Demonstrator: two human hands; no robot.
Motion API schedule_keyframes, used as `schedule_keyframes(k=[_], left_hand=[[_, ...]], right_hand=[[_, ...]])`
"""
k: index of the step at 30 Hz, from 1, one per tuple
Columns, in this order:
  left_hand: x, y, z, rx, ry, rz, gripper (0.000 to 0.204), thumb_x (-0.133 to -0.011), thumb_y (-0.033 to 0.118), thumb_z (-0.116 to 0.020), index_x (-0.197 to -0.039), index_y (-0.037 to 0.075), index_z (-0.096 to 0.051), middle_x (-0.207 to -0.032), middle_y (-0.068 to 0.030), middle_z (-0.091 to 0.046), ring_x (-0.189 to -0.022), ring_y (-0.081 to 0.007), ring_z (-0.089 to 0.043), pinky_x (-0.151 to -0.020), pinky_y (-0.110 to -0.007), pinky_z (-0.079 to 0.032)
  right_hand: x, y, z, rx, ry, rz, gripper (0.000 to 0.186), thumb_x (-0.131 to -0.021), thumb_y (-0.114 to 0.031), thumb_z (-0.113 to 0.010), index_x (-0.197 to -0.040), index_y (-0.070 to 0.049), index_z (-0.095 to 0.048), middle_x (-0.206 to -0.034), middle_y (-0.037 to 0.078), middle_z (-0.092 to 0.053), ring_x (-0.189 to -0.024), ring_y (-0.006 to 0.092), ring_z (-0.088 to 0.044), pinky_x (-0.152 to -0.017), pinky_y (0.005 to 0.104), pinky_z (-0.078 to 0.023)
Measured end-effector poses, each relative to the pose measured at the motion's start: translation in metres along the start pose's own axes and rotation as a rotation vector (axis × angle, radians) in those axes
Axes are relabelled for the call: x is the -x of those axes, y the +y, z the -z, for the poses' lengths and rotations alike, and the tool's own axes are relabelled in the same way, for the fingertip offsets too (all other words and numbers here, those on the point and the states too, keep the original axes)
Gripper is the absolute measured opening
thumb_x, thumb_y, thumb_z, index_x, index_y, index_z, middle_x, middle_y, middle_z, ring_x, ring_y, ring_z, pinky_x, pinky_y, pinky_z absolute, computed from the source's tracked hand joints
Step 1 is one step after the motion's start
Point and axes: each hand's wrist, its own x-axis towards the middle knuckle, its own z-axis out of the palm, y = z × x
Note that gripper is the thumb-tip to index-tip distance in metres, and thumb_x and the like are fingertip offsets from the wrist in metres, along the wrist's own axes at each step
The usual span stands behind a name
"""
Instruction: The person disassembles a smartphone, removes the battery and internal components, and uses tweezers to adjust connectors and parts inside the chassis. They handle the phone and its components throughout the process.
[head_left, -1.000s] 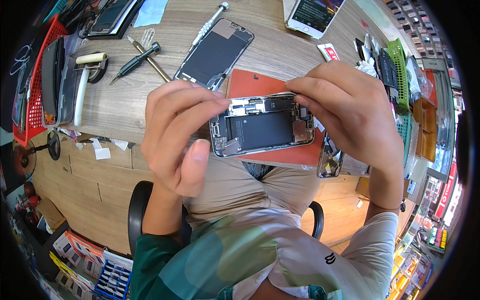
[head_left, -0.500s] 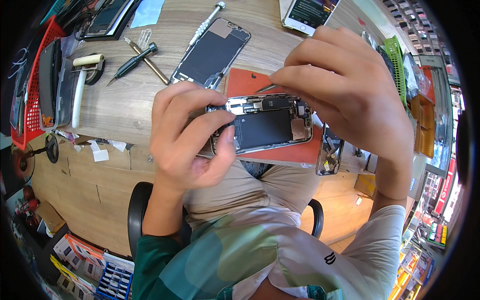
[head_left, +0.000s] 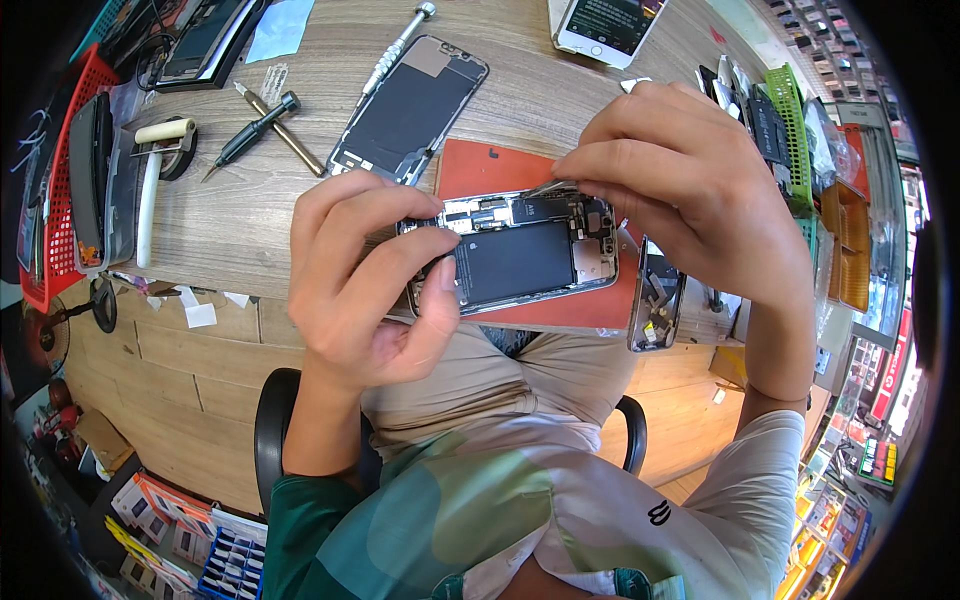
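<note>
An opened smartphone [head_left: 520,262], its battery and circuit boards bare, lies on a red-orange mat [head_left: 478,163]. My left hand [head_left: 365,290] grips the phone's left end, with the thumb and fingers curled around its edges. Above the phone's upper right part is my right hand [head_left: 690,185], its fingers pinched on slim metal tweezers [head_left: 545,187]. The tweezers' tip is low at the phone's far edge; whether it touches is unclear. Beyond the mat rests a detached phone screen [head_left: 408,105], back side up. Right of the mat is another phone shell [head_left: 657,305] with small loose parts.
A silver screwdriver [head_left: 395,55] lies against the screen. Farther left are a dark screwdriver [head_left: 250,137] crossing a brass-coloured one, a white-handled roller [head_left: 150,200] and a red basket [head_left: 62,190]. A lit phone [head_left: 605,30] stands at the back; a green basket [head_left: 790,130] is at right.
My right hand has brought the tweezers down and slightly right, closer to the phone's far edge. My left hand keeps its hold. The whole view has shifted a little.
</note>
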Motion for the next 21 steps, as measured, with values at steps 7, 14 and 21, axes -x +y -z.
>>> schedule_keyframes(k=[7, 14, 21], left_hand=[[0.000, 0.001, 0.000, -0.009, -0.003, 0.001, 0.028, -0.066, 0.003, -0.080, -0.094, 0.004, -0.080, -0.104, -0.0117, -0.077, -0.103, -0.0353, -0.068, -0.090, -0.044, -0.055], [0.001, 0.000, -0.003, -0.037, -0.007, -0.021, 0.030, -0.065, 0.001, -0.081, -0.095, 0.005, -0.080, -0.107, -0.0108, -0.077, -0.103, -0.0356, -0.068, -0.089, -0.044, -0.055], [0.003, 0.000, -0.003, -0.056, -0.020, -0.016, 0.030, -0.069, 0.001, -0.081, -0.098, 0.005, -0.079, -0.111, -0.0135, -0.079, -0.108, -0.0359, -0.069, -0.097, -0.046, -0.054]], right_hand=[[-0.003, 0.001, -0.001, 0.011, -0.008, 0.022, 0.026, -0.088, -0.003, -0.083, -0.114, -0.006, -0.080, -0.103, 0.009, -0.072, -0.095, 0.0338, -0.070, -0.082, 0.0446, -0.052], [-0.008, 0.022, -0.005, -0.164, -0.055, 0.047, 0.020, -0.094, -0.006, -0.082, -0.114, -0.003, -0.079, -0.098, 0.010, -0.072, -0.091, 0.0347, -0.069, -0.078, 0.0447, -0.053], [-0.012, 0.030, -0.007, -0.408, -0.152, -0.130, 0.009, -0.100, -0.008, -0.080, -0.104, 0.000, -0.081, -0.095, 0.011, -0.075, -0.089, 0.0278, -0.071, -0.080, 0.0400, -0.054]])
